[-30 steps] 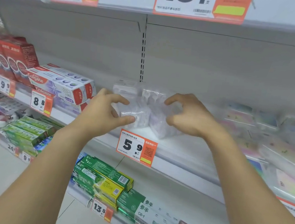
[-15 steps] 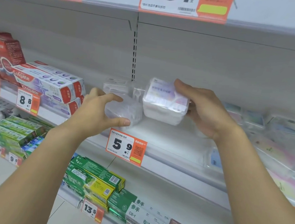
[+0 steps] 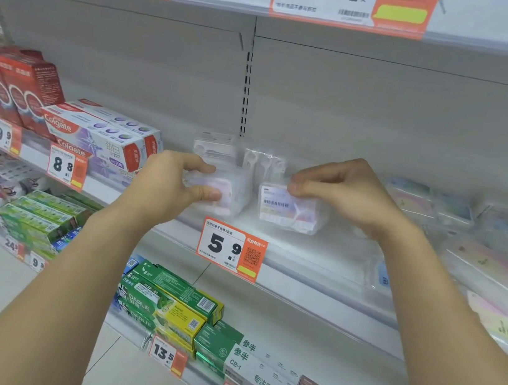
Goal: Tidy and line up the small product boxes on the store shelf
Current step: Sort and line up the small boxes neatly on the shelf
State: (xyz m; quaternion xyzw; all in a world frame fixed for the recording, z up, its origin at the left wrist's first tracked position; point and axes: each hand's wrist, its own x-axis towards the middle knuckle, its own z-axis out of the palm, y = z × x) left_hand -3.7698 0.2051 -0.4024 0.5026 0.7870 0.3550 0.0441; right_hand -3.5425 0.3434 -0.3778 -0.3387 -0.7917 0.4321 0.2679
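A white store shelf (image 3: 302, 258) runs across in front of me, backed by a grey panel, with an orange-and-white 5.9 price tag (image 3: 231, 249) clipped to its front rail. On it, above that tag, stand two small clear plastic boxes side by side with a narrow gap between them. My left hand (image 3: 161, 189) grips the left box (image 3: 230, 189), thumb under its near face and fingers (image 3: 199, 166) curled over its top. My right hand (image 3: 347, 192) pinches the top left corner of the right box (image 3: 289, 210), fingertips (image 3: 294, 187) closed on its edge; this box sits upright, its printed label facing me. Just behind the two stand more clear packs (image 3: 238, 154) of the same sort, against the back panel. To the left on the same shelf lie Colgate toothpaste cartons (image 3: 101, 135) and red cartons (image 3: 16, 84), with an 8.8 tag (image 3: 65, 166) below them. To the right lie blurred pastel flat packs (image 3: 483, 244). On the shelf below are green and yellow Darlie toothpaste boxes (image 3: 171, 304).
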